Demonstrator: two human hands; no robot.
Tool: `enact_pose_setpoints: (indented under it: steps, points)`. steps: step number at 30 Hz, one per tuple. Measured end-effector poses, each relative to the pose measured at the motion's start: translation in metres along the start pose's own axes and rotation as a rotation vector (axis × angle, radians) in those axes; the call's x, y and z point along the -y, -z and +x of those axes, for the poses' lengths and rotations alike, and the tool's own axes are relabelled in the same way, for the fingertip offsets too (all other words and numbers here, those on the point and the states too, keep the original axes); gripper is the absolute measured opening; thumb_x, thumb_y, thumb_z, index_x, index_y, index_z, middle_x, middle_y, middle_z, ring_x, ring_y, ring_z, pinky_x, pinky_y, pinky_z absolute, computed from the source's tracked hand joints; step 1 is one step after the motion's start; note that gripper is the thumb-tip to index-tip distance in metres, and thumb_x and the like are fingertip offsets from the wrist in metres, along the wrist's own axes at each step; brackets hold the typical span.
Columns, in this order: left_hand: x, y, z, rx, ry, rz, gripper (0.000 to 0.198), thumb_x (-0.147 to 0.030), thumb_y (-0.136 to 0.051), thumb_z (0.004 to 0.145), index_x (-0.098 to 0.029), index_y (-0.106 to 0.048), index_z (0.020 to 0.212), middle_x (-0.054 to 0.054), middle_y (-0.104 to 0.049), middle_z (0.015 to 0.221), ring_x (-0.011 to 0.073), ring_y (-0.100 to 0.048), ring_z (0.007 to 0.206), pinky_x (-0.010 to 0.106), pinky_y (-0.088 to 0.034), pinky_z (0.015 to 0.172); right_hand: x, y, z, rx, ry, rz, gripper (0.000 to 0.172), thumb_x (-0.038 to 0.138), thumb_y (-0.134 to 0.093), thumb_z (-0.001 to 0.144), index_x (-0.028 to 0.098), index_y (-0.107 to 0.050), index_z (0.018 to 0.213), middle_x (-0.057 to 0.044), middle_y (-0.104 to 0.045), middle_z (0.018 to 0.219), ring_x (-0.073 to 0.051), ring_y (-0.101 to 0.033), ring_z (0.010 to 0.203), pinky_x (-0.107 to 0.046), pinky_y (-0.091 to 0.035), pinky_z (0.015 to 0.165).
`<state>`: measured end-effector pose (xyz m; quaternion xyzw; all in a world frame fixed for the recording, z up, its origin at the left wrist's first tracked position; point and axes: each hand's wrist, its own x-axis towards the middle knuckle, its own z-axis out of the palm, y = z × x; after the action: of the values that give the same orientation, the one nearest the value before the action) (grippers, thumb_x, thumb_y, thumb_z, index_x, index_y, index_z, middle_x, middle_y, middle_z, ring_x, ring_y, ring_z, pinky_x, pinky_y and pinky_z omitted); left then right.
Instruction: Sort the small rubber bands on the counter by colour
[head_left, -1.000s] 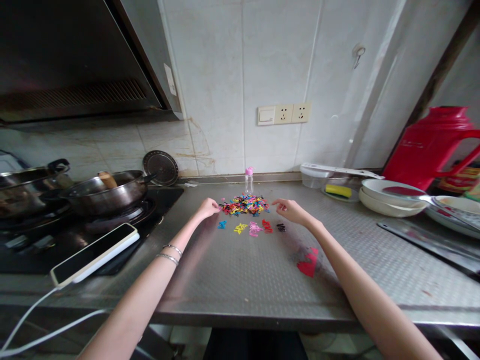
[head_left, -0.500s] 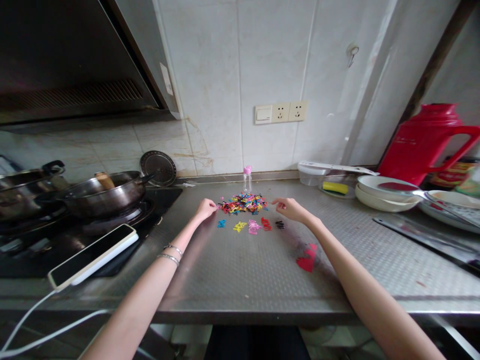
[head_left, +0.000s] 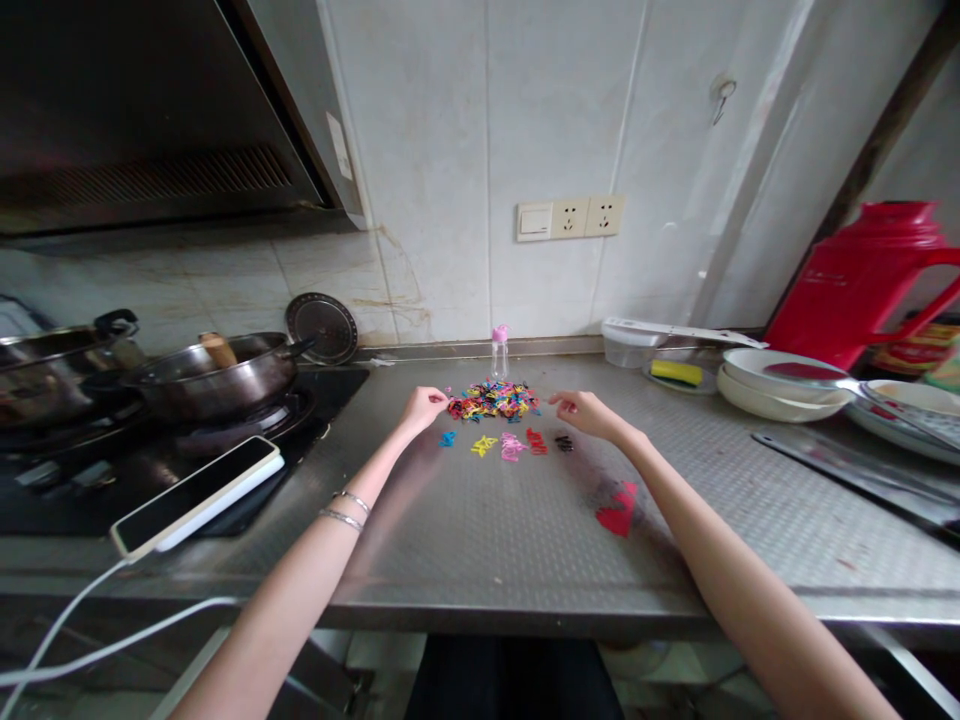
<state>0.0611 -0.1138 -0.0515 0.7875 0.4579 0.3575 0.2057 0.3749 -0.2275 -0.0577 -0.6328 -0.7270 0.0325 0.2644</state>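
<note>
A heap of small mixed-colour bands (head_left: pixel 493 400) lies on the steel counter (head_left: pixel 480 530). In front of it sit small sorted piles: blue (head_left: pixel 448 438), yellow (head_left: pixel 483 445), pink (head_left: pixel 512 446), red (head_left: pixel 535 441) and black (head_left: pixel 563 442). My left hand (head_left: pixel 421 408) is at the heap's left edge, fingers pinched together; what they hold is too small to make out. My right hand (head_left: pixel 587 412) hovers at the heap's right edge above the black pile, fingers curled in a pinch. A small clear bottle with a pink cap (head_left: pixel 499 351) stands behind the heap.
A phone on a white cable (head_left: pixel 196 495) lies on the stove edge beside a wok (head_left: pixel 214 375). White bowls (head_left: pixel 776 388), a yellow sponge (head_left: pixel 676 372) and a red thermos jug (head_left: pixel 862 285) stand at the right. A red patch (head_left: pixel 618 509) marks the counter.
Both hands stay at the heap's edges; the left has crept slightly in toward the heap. The camera view shifted a little.
</note>
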Motion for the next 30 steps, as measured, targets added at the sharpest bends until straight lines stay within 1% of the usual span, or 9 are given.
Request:
enact_pose_setpoints:
  steps: [2,6,9,12,16,19,21,25,30]
  points:
    - [-0.014,-0.008,-0.006,0.058,-0.063,-0.01,0.016,-0.026,-0.059,0.067,-0.012,-0.067,0.068,0.006,-0.066,0.067,0.0143,-0.057,0.064,0.024,-0.041,0.061,0.0,-0.001,0.0,0.007,-0.002,0.002,0.034,0.016,-0.043,0.071,0.016,-0.064,0.098,-0.004,-0.065,0.075,-0.012,-0.057,0.066,-0.018,-0.039,0.06]
    - [-0.043,-0.025,-0.022,0.216,-0.231,-0.014,0.017,-0.026,-0.058,0.069,-0.012,-0.067,0.068,0.006,-0.066,0.07,0.013,-0.056,0.063,0.023,-0.041,0.062,-0.001,-0.004,0.0,0.011,0.011,0.003,0.033,0.016,-0.043,0.071,0.016,-0.064,0.096,-0.004,-0.065,0.075,-0.012,-0.056,0.065,-0.018,-0.038,0.061]
    - [-0.057,-0.037,-0.035,0.275,-0.346,0.017,0.015,-0.023,-0.056,0.071,-0.012,-0.067,0.069,0.005,-0.066,0.069,0.0123,-0.056,0.063,0.023,-0.04,0.063,-0.001,-0.006,0.0,0.013,0.018,0.001,0.033,0.016,-0.043,0.07,0.017,-0.064,0.096,-0.003,-0.065,0.072,-0.011,-0.056,0.064,-0.017,-0.038,0.06]
    - [-0.063,-0.045,-0.044,0.294,-0.396,0.072,0.014,-0.02,-0.056,0.07,-0.013,-0.068,0.07,0.005,-0.066,0.071,0.0133,-0.057,0.066,0.023,-0.04,0.066,-0.001,-0.007,0.0,0.016,0.026,0.012,0.034,0.016,-0.042,0.071,0.017,-0.063,0.098,-0.003,-0.064,0.072,-0.011,-0.055,0.062,-0.017,-0.037,0.059]
    - [-0.066,-0.049,-0.048,0.304,-0.37,0.111,0.014,-0.022,-0.057,0.07,-0.015,-0.068,0.073,0.005,-0.067,0.074,0.0143,-0.057,0.069,0.024,-0.04,0.067,0.0,-0.007,-0.001,0.024,0.035,0.013,0.034,0.015,-0.042,0.071,0.016,-0.063,0.098,-0.003,-0.064,0.072,-0.011,-0.055,0.062,-0.017,-0.037,0.058]
    - [-0.066,-0.048,-0.047,0.325,-0.348,0.079,0.015,-0.022,-0.057,0.07,-0.014,-0.069,0.075,0.005,-0.067,0.074,0.0133,-0.056,0.066,0.023,-0.04,0.063,0.002,-0.007,-0.001,0.038,0.042,0.005,0.035,0.015,-0.042,0.069,0.016,-0.063,0.097,-0.003,-0.064,0.072,-0.011,-0.054,0.062,-0.017,-0.037,0.058]
    - [-0.064,-0.047,-0.045,0.317,-0.33,0.048,0.015,-0.02,-0.057,0.069,-0.014,-0.069,0.076,0.004,-0.067,0.073,0.0124,-0.056,0.064,0.022,-0.041,0.063,0.003,-0.007,-0.001,0.04,0.041,-0.001,0.035,0.015,-0.042,0.069,0.017,-0.063,0.098,-0.003,-0.064,0.071,-0.011,-0.054,0.061,-0.017,-0.036,0.057]
    - [-0.055,-0.04,-0.033,0.231,-0.272,-0.003,0.017,-0.019,-0.056,0.067,-0.013,-0.068,0.077,0.004,-0.067,0.073,0.012,-0.056,0.064,0.022,-0.042,0.063,0.006,-0.006,-0.002,0.019,0.033,-0.01,0.035,0.015,-0.041,0.07,0.017,-0.064,0.098,-0.003,-0.063,0.069,-0.011,-0.055,0.061,-0.017,-0.037,0.057]
    - [-0.031,-0.026,-0.013,0.116,-0.137,-0.074,0.017,-0.018,-0.056,0.065,-0.012,-0.069,0.074,0.005,-0.067,0.07,0.013,-0.058,0.064,0.024,-0.044,0.065,0.008,-0.009,-0.001,-0.011,0.052,-0.011,0.033,0.015,-0.043,0.07,0.018,-0.066,0.093,-0.003,-0.065,0.073,-0.011,-0.056,0.062,-0.018,-0.039,0.059]
